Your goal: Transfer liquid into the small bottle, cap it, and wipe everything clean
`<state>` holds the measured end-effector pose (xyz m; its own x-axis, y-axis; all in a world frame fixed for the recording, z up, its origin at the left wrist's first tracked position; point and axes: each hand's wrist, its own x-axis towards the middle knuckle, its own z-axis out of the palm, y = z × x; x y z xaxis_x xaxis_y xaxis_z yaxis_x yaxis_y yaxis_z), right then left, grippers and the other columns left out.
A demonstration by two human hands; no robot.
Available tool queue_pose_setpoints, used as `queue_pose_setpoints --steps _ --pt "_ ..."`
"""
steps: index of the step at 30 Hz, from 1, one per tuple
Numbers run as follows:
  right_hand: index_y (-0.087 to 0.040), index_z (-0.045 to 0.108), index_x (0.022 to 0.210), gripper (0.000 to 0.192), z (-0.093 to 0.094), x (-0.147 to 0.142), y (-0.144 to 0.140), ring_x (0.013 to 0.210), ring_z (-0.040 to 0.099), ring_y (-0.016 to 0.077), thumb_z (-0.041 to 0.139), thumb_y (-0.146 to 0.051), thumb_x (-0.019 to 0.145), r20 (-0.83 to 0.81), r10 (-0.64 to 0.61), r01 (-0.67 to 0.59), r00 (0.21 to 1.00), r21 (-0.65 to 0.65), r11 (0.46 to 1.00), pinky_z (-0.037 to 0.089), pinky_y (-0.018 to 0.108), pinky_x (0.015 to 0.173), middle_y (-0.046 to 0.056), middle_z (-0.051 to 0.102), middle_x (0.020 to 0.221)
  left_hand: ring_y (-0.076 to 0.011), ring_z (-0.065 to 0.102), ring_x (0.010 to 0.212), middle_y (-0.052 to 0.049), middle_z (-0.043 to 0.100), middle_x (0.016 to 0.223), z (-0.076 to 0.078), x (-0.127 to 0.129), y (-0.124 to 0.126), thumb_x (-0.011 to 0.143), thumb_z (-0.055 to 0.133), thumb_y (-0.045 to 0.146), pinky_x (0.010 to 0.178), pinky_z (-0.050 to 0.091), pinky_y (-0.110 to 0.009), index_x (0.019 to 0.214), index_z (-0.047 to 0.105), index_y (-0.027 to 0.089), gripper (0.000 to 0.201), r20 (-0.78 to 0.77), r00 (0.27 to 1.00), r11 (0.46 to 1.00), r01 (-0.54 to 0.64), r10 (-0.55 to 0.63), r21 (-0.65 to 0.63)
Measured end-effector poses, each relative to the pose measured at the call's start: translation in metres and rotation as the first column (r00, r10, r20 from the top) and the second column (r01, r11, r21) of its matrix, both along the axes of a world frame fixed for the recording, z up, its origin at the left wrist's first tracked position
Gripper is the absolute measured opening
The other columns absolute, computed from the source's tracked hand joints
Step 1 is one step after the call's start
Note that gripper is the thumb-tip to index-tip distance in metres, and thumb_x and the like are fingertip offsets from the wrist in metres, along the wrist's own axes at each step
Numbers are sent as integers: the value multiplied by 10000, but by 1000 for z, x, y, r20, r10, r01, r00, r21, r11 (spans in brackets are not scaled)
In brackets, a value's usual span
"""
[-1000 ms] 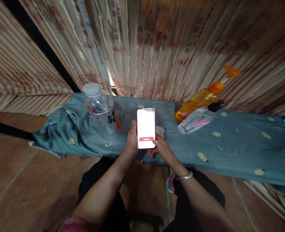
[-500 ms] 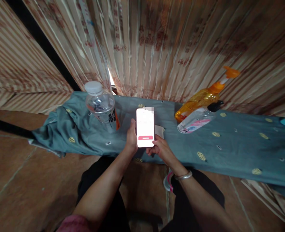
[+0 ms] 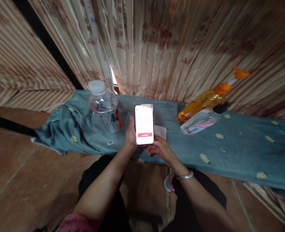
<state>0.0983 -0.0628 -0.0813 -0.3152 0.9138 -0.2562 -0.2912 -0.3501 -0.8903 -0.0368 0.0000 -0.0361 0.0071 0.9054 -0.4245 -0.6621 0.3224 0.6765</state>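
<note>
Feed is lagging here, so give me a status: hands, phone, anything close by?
Left hand gripping lit phone by its edge. Right hand supporting phone's bottom corner. Water bottle standing just left; two pump bottles lying right on teal cloth.

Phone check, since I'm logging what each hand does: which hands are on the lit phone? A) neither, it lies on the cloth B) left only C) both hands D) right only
C: the left hand wraps the side of the phone while the right hand supports its lower edge, above the cloth.
</note>
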Motion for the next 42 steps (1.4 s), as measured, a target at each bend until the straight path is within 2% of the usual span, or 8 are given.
queue_pose_setpoints --steps 6,12,23,31,37,42 --pt "-144 573 1125 354 0 0 -1 718 598 118 559 -450 948 21 24 -24 999 -3 1000 533 283 653 34 611 924 -246 751 890 -106 783 927 1 -1 0 939 473 540 808 589 -308 1135 677 103 520 -7 1000 999 8 -7 31" --pt "-140 584 1098 353 -2 2 0 715 600 117 556 -459 949 57 28 -27 998 -15 1000 534 285 660 32 614 910 -262 751 887 -121 779 962 3 0 -3 882 552 585 807 593 -323 1159 669 99 572 -2 1000 1000 16 -16 14" --pt "-139 590 1086 353 -6 0 2 694 591 110 551 -464 951 103 2 2 995 -32 999 529 277 647 26 611 890 -250 757 801 -99 785 874 -9 -2 -1 865 550 617 706 600 -293 1064 715 123 558 -38 998 997 51 -48 61" --pt "-139 591 1064 357 -1 -2 1 688 589 109 541 -475 953 136 -11 19 991 -54 998 527 277 646 23 608 875 -253 758 832 -106 785 895 -1 -2 -2 868 568 594 745 600 -298 1095 697 108 552 -16 999 999 35 -35 27" --pt "-138 593 1074 401 0 -2 1 687 590 112 510 -513 959 162 -5 11 987 -39 999 526 281 644 27 611 875 -249 760 818 -112 785 916 0 -2 -2 870 567 599 749 604 -299 1157 668 95 589 1 999 999 46 -46 10" --pt "-138 598 1044 385 -2 1 5 685 586 110 522 -505 955 224 -55 54 973 12 998 521 270 629 24 604 862 -238 758 755 -103 785 887 -4 -2 -2 857 571 618 705 603 -295 1105 690 101 586 -18 998 998 58 -58 13"
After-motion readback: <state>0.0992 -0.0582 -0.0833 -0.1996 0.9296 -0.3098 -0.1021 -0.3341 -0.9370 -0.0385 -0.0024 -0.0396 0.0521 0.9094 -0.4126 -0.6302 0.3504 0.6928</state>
